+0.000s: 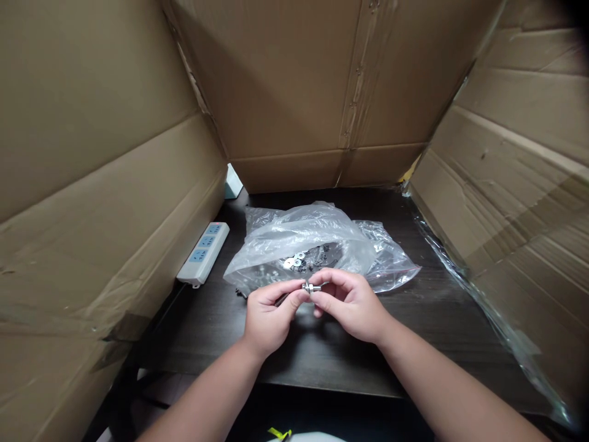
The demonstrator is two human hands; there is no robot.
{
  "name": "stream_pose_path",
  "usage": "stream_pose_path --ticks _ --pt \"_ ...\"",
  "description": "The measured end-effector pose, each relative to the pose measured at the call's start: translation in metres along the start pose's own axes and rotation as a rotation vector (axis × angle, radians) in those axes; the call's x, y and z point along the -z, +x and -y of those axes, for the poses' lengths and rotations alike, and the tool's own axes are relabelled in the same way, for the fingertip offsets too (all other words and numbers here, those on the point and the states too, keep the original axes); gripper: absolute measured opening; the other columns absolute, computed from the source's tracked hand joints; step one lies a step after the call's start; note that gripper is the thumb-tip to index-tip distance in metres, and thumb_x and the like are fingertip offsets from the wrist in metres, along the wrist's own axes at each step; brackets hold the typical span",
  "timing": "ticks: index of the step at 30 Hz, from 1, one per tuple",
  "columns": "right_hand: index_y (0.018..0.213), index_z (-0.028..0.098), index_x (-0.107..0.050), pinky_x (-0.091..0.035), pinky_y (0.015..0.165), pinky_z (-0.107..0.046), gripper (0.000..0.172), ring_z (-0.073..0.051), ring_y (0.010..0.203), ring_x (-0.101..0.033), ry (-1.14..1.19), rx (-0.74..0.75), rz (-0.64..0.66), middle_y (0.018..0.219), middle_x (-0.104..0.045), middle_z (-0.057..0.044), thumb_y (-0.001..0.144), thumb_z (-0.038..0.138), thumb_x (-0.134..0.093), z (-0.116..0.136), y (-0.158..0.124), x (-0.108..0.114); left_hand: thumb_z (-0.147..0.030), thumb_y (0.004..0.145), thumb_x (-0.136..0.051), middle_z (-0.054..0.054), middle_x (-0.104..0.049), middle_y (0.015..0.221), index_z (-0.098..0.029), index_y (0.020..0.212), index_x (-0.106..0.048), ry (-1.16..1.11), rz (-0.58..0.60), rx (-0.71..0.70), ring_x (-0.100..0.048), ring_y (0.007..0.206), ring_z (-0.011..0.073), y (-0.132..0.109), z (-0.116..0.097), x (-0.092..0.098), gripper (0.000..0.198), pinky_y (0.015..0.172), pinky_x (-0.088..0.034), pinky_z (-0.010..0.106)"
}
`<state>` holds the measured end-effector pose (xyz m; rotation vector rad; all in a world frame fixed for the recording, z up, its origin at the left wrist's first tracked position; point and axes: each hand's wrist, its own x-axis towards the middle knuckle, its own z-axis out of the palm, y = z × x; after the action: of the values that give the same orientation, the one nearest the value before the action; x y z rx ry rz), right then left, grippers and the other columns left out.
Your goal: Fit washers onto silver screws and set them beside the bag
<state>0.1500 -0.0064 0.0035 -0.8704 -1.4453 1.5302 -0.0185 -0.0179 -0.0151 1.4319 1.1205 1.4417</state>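
A small silver bolt [315,288], with what looks like a nut or washer on it, is held level between my two hands above the table. My left hand [272,313] is closed, thumb and index finger pinching the bolt's left end. From the other side my right hand [352,304] pinches the same bolt with thumb and fingertips, its shank showing between them. Just beyond my hands lies an open clear plastic bag [294,230], with silver washers [294,261] and small dark screws [317,255] inside. My fingers hide part of the bolt.
Another clear zip bag [391,261] lies at the right under the open one. A white power strip [204,255] rests on the dark table [331,362] at the left. Cardboard walls [294,92] enclose the back and both sides. The table's front edge runs below my hands.
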Motion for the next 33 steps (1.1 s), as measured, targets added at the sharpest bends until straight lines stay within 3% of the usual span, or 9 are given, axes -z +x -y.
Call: stream_pose_path --ticks 5,10,14,16,23,27,33 --pt "0.083 0.017 -0.061 -0.049 0.059 -0.026 0.016 -0.012 0.060 -0.059 -0.087 0.042 0.039 0.074 -0.062 -0.002 0.086 0.033 -0.060 0.004 0.000 0.000 -0.024 0.073 -0.072 0.005 -0.075 0.073 -0.020 0.083 -0.077 0.010 0.047 -0.059 -0.069 0.060 0.0179 0.001 -0.004 -0.001 0.012 0.048 -0.054 0.024" --pt "0.068 0.016 -0.057 -0.047 0.063 -0.027 0.036 -0.013 0.060 -0.056 -0.296 0.079 0.014 0.059 -0.056 -0.001 0.094 0.038 -0.044 0.006 0.001 0.002 -0.022 0.073 -0.072 0.004 -0.074 0.068 -0.020 0.084 -0.077 -0.007 0.042 -0.036 -0.066 0.055 0.0160 0.001 -0.005 -0.002 0.012 0.047 -0.052 0.024" --pt "0.094 0.018 -0.060 -0.050 0.061 -0.027 0.018 -0.012 0.061 -0.060 -0.145 0.059 0.011 0.080 -0.061 -0.002 0.089 0.035 -0.055 0.003 -0.001 0.002 -0.024 0.073 -0.072 0.003 -0.073 0.067 -0.019 0.088 -0.076 -0.078 0.023 0.035 -0.057 0.044 0.0106 0.000 0.002 -0.001 0.016 0.041 -0.046 0.021" --pt "0.101 0.020 -0.059 -0.051 0.060 -0.027 0.020 -0.012 0.063 -0.061 -0.076 0.073 0.011 0.092 -0.060 -0.003 0.084 0.030 -0.062 0.002 -0.001 0.001 -0.025 0.073 -0.073 0.003 -0.071 0.065 -0.018 0.088 -0.076 -0.114 0.021 0.065 -0.052 0.041 0.0081 -0.001 0.006 0.000 0.017 0.039 -0.043 0.020" --pt "0.091 0.018 -0.062 -0.050 0.053 -0.024 0.010 -0.010 0.057 -0.060 -0.037 0.087 0.001 0.088 -0.057 -0.003 0.084 0.025 -0.062 -0.001 0.001 0.000 -0.021 0.074 -0.072 0.002 -0.070 0.064 -0.019 0.088 -0.076 -0.183 0.066 0.110 -0.046 0.040 0.0050 -0.002 0.007 -0.001 0.015 0.038 -0.038 0.018" --pt "0.083 0.016 -0.059 -0.046 0.054 -0.024 0.013 -0.010 0.055 -0.055 -0.160 0.101 0.024 0.073 -0.057 -0.001 0.089 0.027 -0.055 0.001 -0.001 0.001 -0.017 0.072 -0.073 0.001 -0.071 0.062 -0.022 0.085 -0.077 -0.128 0.088 0.026 -0.052 0.042 0.0069 0.000 0.003 -0.001 0.014 0.041 -0.043 0.018" --pt "0.066 0.017 -0.052 -0.041 0.060 -0.025 0.030 -0.011 0.056 -0.050 -0.455 0.181 -0.046 0.057 -0.053 0.001 0.093 0.029 -0.047 0.005 -0.001 0.000 -0.011 0.070 -0.074 0.004 -0.076 0.076 -0.021 0.084 -0.077 0.109 0.071 -0.248 -0.069 0.064 0.0155 0.004 -0.003 -0.002 0.018 0.061 -0.055 0.023"
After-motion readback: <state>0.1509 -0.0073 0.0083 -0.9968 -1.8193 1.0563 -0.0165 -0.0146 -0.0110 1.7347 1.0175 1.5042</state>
